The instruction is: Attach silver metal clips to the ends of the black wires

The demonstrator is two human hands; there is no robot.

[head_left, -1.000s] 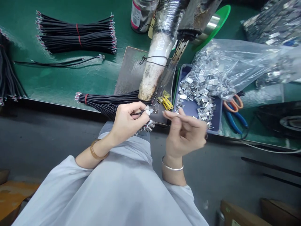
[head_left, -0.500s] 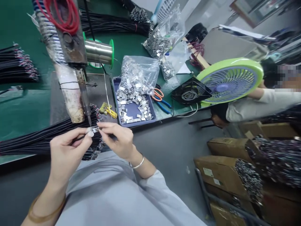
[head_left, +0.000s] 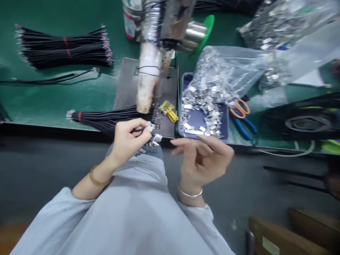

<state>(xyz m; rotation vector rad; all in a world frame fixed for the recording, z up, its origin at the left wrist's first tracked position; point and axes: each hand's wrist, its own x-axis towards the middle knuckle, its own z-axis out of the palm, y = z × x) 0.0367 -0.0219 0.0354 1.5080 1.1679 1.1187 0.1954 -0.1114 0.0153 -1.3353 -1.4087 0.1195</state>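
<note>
My left hand (head_left: 132, 138) is closed in a pinch on a black cable, near its end. A small metal connector (head_left: 157, 126) sticks out to the right of the fingertips. My right hand (head_left: 203, 159), smeared by motion, hovers at the front edge of the blue tray (head_left: 227, 124) with fingers apart. A thin wire shows near its fingertips; whether they touch it I cannot tell. Small metal connector shells (head_left: 209, 102) fill much of the tray. Just above my left hand hangs the soldering iron (head_left: 163, 63), beside a stained, wrapped tube (head_left: 145, 95).
A black cable bundle (head_left: 106, 116) lies behind my left hand; another bundle (head_left: 66, 49) sits farther back. A yellow clip-like piece (head_left: 170, 111) is left of the tray, blue-and-orange pliers (head_left: 243, 118) right of it. Beyond stand a solder spool (head_left: 195, 35) and black fan (head_left: 305, 122).
My right hand has let go near the connector and moved right, to the tray's front. The left hand has drawn the connector away from the iron's tip. The view has swung left.
</note>
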